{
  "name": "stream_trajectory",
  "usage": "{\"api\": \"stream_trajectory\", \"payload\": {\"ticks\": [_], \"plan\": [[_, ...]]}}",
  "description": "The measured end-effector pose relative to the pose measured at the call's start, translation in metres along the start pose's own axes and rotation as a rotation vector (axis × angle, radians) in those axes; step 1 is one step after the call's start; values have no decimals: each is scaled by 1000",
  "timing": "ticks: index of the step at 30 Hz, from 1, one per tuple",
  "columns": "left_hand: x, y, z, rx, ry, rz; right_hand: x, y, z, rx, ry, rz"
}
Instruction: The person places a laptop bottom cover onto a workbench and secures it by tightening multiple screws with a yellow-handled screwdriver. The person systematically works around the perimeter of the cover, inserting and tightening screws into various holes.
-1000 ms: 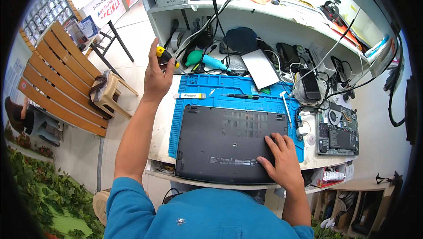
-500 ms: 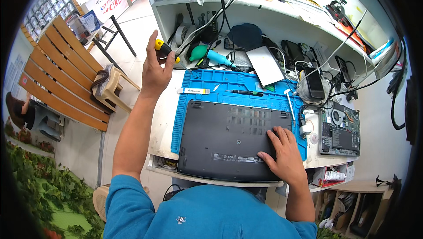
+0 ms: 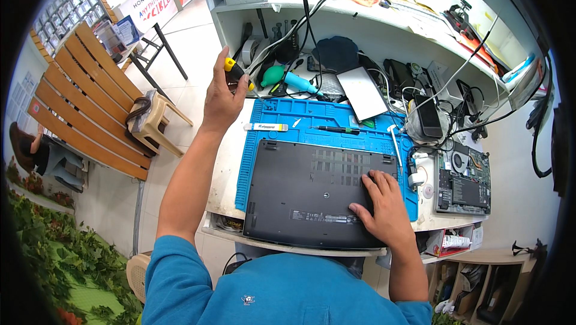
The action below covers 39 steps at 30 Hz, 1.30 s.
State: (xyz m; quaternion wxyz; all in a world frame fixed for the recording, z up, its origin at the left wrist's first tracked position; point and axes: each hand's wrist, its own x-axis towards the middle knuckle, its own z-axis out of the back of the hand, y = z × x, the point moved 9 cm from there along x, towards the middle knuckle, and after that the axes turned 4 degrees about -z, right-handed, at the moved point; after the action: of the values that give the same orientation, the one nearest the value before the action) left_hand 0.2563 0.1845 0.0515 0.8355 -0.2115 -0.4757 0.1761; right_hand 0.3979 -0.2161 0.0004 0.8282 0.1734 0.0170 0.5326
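A black laptop (image 3: 288, 187) lies with its underside up on a blue repair mat (image 3: 244, 160), its near edge reaching past the mat. My right hand (image 3: 384, 208) rests on the laptop's right part, fingers spread and flat. Raised above the mat's far left corner, my left hand (image 3: 225, 100) is closed round a yellow-and-black screwdriver (image 3: 234, 68). The shaft points toward the bench and its tip is hard to make out. Beyond the laptop a black-and-green pen-like tool (image 3: 336, 129) and a white-and-yellow flat strip (image 3: 266, 127) lie on the mat.
An opened laptop base (image 3: 462, 178) with bare circuitry sits at the right. Behind the mat are a silver panel (image 3: 362, 92), a green air blower (image 3: 273, 75) and tangled cables. White tweezers (image 3: 396, 145) lie near the mat's right edge. A shelf (image 3: 354, 10) runs above.
My left hand has shifted slightly right with the screwdriver in it. My right hand stays on the laptop. The whole view has moved a little.
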Motion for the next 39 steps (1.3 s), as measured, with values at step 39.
{"api": "stream_trajectory", "payload": {"ticks": [39], "plan": [[-52,-63,58,-116,66,18,201,71,-80,224,186,222]]}}
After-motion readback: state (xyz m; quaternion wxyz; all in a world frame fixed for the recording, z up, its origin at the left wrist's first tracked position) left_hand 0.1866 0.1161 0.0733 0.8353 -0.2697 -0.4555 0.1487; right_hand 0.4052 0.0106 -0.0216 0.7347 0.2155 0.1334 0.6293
